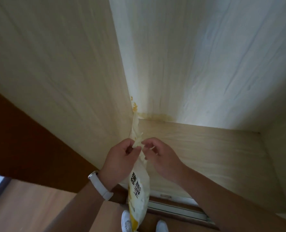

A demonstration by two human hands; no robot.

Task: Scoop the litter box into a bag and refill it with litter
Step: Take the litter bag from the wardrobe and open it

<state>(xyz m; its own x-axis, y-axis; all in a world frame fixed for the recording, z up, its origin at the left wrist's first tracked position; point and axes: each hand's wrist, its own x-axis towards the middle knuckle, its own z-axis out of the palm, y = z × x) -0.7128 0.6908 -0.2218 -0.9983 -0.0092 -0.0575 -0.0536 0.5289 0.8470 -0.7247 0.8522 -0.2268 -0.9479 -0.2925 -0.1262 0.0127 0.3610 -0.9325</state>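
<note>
Evidently the white-and-yellow plastic bag [138, 186] is pinched at its twisted neck by left hand [122, 158] and right hand [163, 158], probably for knotting.

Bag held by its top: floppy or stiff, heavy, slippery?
Probably floppy: the bag hangs limp, its top bunched thin between left hand and right hand. Likely fairly light: finger pinches alone carry it. The plastic-looking film may slip in a loose pinch.
</note>
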